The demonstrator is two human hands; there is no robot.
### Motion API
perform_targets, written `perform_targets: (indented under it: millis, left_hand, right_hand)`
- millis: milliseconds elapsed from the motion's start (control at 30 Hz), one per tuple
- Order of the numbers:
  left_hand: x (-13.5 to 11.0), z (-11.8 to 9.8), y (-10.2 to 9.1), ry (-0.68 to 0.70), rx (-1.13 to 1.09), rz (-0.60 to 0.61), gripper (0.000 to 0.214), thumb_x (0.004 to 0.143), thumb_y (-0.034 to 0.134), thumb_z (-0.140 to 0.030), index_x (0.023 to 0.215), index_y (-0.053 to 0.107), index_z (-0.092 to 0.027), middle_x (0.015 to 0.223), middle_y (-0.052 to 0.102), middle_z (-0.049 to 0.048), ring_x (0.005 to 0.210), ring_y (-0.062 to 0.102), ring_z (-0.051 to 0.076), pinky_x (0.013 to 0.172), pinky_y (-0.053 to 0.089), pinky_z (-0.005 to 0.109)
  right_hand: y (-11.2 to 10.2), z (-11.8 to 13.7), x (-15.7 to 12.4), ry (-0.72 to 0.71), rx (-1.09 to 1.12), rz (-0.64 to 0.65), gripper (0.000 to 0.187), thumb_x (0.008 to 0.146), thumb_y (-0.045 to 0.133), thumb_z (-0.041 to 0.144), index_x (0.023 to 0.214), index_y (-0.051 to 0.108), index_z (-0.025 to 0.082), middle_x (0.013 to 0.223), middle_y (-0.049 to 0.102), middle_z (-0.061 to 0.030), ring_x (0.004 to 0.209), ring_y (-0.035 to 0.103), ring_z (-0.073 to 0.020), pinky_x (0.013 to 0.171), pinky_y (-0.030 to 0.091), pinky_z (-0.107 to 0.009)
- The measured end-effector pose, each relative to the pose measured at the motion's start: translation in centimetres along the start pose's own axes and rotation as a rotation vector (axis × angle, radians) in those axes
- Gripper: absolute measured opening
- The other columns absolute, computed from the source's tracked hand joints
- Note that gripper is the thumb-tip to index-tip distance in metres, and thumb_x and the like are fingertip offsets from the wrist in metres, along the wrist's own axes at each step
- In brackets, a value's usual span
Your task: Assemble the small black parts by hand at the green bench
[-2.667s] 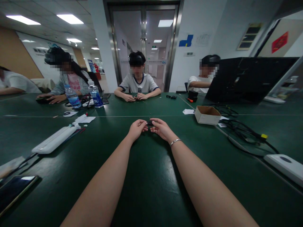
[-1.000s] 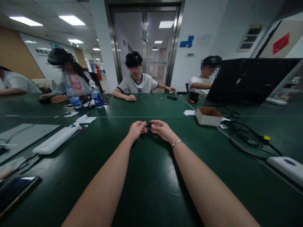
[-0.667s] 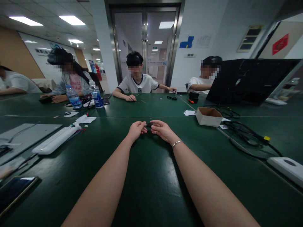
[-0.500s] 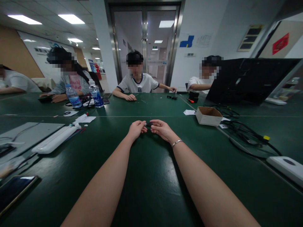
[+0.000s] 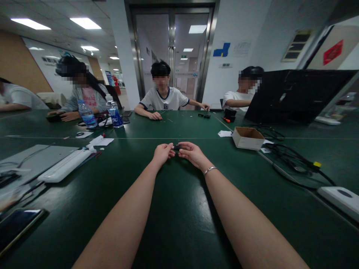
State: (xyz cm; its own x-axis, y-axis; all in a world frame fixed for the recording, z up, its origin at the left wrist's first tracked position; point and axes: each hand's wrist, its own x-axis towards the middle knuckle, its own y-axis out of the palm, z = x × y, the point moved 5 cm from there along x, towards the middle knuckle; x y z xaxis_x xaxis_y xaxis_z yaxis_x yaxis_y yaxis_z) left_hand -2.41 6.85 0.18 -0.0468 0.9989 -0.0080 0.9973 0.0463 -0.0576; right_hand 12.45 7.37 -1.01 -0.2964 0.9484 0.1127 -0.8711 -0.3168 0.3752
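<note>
Both of my hands meet over the green table, at about the middle of the view. Between them is a small black piece with a pale, metallic-looking end on the left; it is too small for me to tell its kind. My left hand pinches the pale end between thumb and fingers. From the other side, my right hand grips the black end with its fingertips. A silver bracelet circles my right wrist.
On the right stand an open cardboard box, coiled black cables, a white device and a large black monitor. A phone, a long white pack and two bottles lie or stand left. Several people sit around.
</note>
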Motion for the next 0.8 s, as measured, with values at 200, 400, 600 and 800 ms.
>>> perform_targets:
  millis: [200,400,600,800]
  left_hand:
    - [-0.19,-0.17,0.10,-0.027,-0.005,-0.024,0.026,0.090,0.053,-0.029,0.072,0.057,-0.011,0.059,0.062,0.0041,0.047,0.055,0.009,0.044,0.037,0.018]
    - [-0.09,-0.08,0.17,-0.023,0.036,-0.020,0.030,0.090,0.052,-0.034,0.071,0.058,-0.011,0.053,0.059,0.0025,0.041,0.049,0.009,0.043,0.035,0.019]
    - [0.05,-0.04,0.06,0.003,0.087,-0.039,0.035,0.089,0.050,-0.039,0.066,0.057,-0.013,0.045,0.052,-0.0004,0.036,0.042,0.009,0.041,0.033,0.021]
    - [0.23,0.02,0.07,0.014,0.102,-0.033,0.037,0.090,0.047,-0.041,0.069,0.059,-0.013,0.044,0.051,-0.0014,0.036,0.041,0.009,0.041,0.031,0.022]
  right_hand:
    - [-0.08,0.01,0.11,-0.030,-0.040,0.010,0.033,0.069,0.074,0.002,0.098,0.067,0.016,0.101,0.066,-0.0076,0.076,0.066,-0.0139,0.071,0.059,-0.026]
    - [-0.13,0.41,0.09,-0.079,-0.107,-0.016,0.035,0.067,0.075,0.004,0.099,0.066,0.016,0.102,0.068,-0.0067,0.074,0.067,-0.0129,0.071,0.059,-0.025]
    - [0.00,0.76,-0.07,-0.112,-0.113,-0.013,0.038,0.064,0.077,0.008,0.099,0.066,0.017,0.103,0.068,-0.0063,0.070,0.066,-0.0118,0.068,0.058,-0.023]
    - [0.11,0.73,0.07,-0.141,-0.124,-0.001,0.040,0.061,0.080,0.013,0.099,0.066,0.017,0.102,0.069,-0.0056,0.072,0.066,-0.0128,0.069,0.058,-0.024]
